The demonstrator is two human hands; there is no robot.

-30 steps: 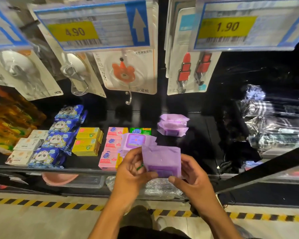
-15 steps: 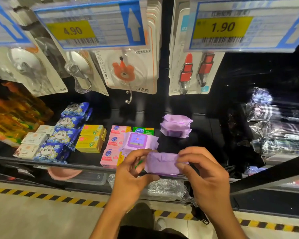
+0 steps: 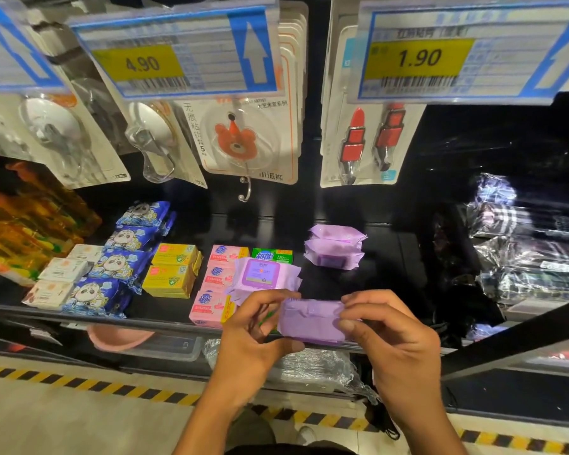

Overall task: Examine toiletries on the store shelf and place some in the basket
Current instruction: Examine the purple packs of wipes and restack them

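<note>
Both hands hold a purple wipes pack (image 3: 311, 320) in front of the black shelf edge (image 3: 165, 323). My left hand (image 3: 253, 339) pinches its left end between thumb and fingers. My right hand (image 3: 395, 339) pinches its right end with curled fingers. The pack lies flat with its plain side up. Another purple pack with a lid label (image 3: 263, 275) lies on the shelf just behind my left hand. Two more purple packs (image 3: 335, 246) are stacked farther back. No basket is in view.
Pink soap boxes (image 3: 211, 305), yellow soap boxes (image 3: 171, 274), blue wipes packs (image 3: 125, 254) and white boxes (image 3: 63, 270) fill the shelf's left. Carded hooks (image 3: 240, 139) and price tags (image 3: 184, 50) hang above. Dark wrapped goods (image 3: 523, 251) sit at right. A striped floor line (image 3: 79, 384) runs below.
The pack has been tipped from facing me to lying flat, and both hands have shifted a little right with it. My right hand now grips its end from above.
</note>
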